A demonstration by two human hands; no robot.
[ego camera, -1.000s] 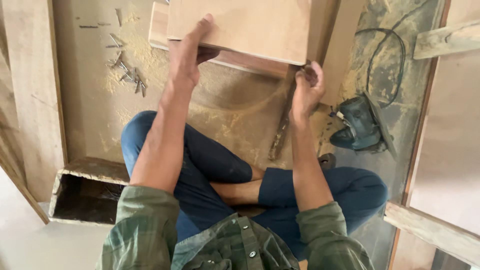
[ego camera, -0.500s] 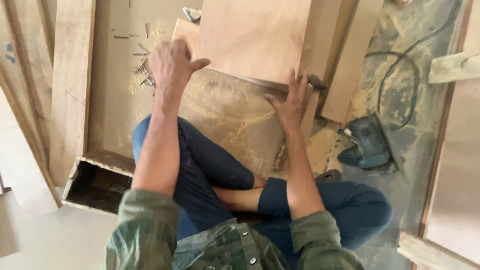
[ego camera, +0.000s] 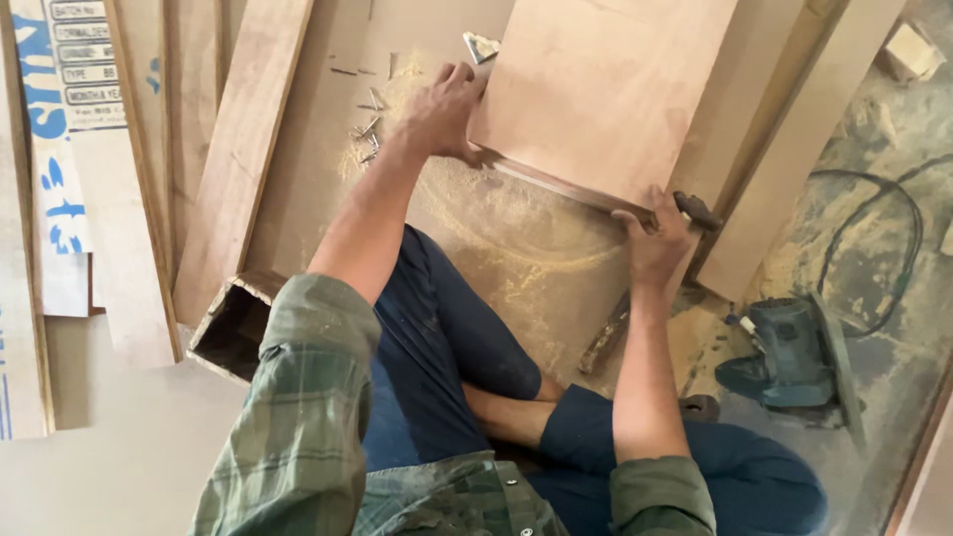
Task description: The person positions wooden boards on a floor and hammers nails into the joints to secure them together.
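A square plywood panel [ego camera: 601, 89] lies tilted on the sawdust-covered floor in front of me. My left hand [ego camera: 442, 111] grips its near left corner. My right hand [ego camera: 657, 236] holds its near right corner, fingers curled over the edge, next to a dark tool handle [ego camera: 699, 210]. I sit cross-legged in blue trousers, arms stretched out over my knees.
Long wooden planks [ego camera: 236, 149] lie at the left, more boards [ego camera: 794, 149] at the right. A small open wooden box [ego camera: 233, 326] sits by my left knee. A teal power tool [ego camera: 789, 352] with its black cable [ego camera: 893, 228] rests at the right. Loose nails [ego camera: 365, 134] lie near my left hand.
Both hands have shifted from lying flat on the panel to gripping its near corners. The view has swung, so the panel now sits further right.
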